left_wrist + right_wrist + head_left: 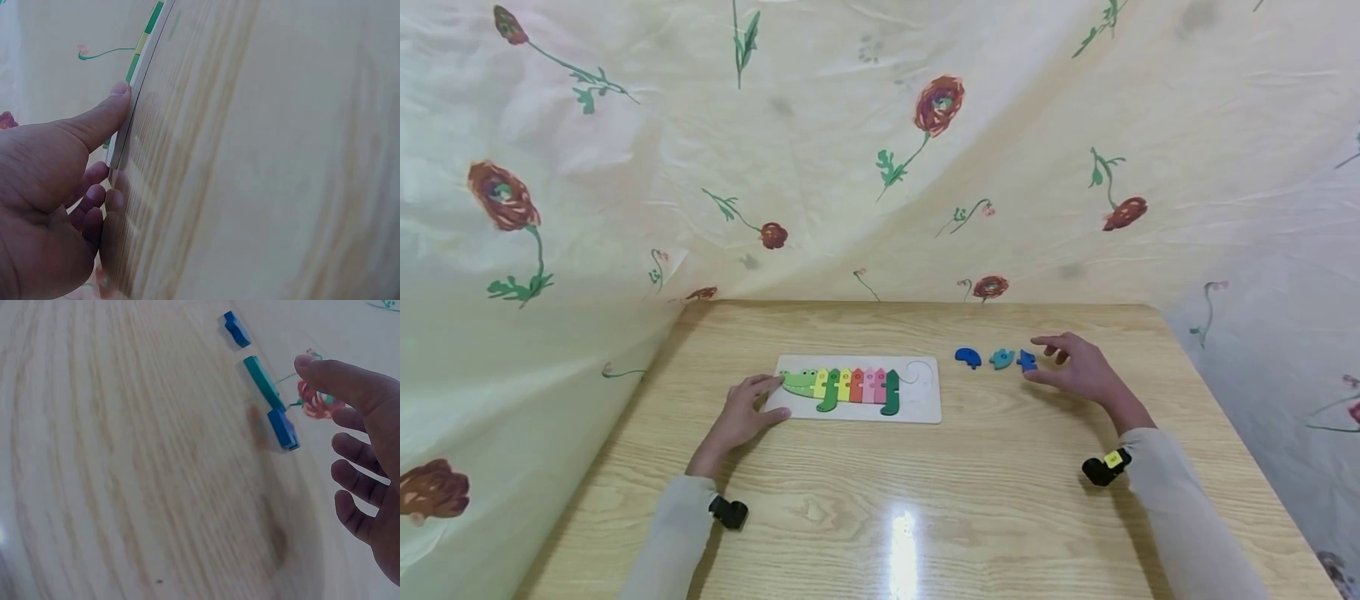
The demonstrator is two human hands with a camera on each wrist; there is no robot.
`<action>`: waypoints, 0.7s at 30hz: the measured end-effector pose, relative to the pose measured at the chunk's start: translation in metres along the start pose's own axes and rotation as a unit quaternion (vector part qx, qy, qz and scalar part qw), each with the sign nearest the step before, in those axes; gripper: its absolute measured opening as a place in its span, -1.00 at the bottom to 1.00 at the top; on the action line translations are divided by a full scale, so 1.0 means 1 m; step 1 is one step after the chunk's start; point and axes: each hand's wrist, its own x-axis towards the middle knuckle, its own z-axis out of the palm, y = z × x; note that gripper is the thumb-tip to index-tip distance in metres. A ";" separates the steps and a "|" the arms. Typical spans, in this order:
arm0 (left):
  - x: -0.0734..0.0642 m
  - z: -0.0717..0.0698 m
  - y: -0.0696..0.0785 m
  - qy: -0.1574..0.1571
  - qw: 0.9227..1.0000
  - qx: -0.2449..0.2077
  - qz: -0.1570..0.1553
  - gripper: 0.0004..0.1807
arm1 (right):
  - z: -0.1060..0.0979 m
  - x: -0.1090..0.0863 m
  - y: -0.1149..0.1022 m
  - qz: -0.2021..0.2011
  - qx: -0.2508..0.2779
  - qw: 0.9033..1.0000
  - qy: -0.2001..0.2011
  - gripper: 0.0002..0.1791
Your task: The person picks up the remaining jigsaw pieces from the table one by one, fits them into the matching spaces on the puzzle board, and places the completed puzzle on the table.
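A white puzzle board (850, 412) carries a crocodile made of colourful pieces, with a bare curled tail outline at its right end. My left hand (747, 408) rests at the board's left end, thumb along the front edge and fingers by the crocodile's snout. In the left wrist view the thumb (103, 119) touches the board's edge. Close to a blue puzzle piece (1027, 361), my right hand (1078, 367) hovers with thumb and fingers spread apart, holding nothing. Left of that piece lie a teal piece (1002, 358) and a dark blue curved piece (968, 357).
The wooden table (850, 500) reaches back to a flower-printed cloth (835, 167), which also hangs along both sides. Each sleeve has a black wrist camera (728, 512) on it. The loose pieces lie in a row right of the board.
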 end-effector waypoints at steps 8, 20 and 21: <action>0.001 0.001 -0.002 0.002 1.000 0.003 0.009 -0.24 | 0.007 0.002 0.010 0.007 -0.018 1.000 -0.009 -0.22; 0.001 0.001 -0.003 0.002 1.000 -0.001 0.007 -0.24 | 0.014 0.005 0.017 0.022 -0.005 1.000 -0.019 -0.19; 0.001 0.001 -0.003 0.002 1.000 -0.002 0.008 -0.24 | 0.014 0.006 0.017 0.025 -0.004 0.999 -0.020 -0.19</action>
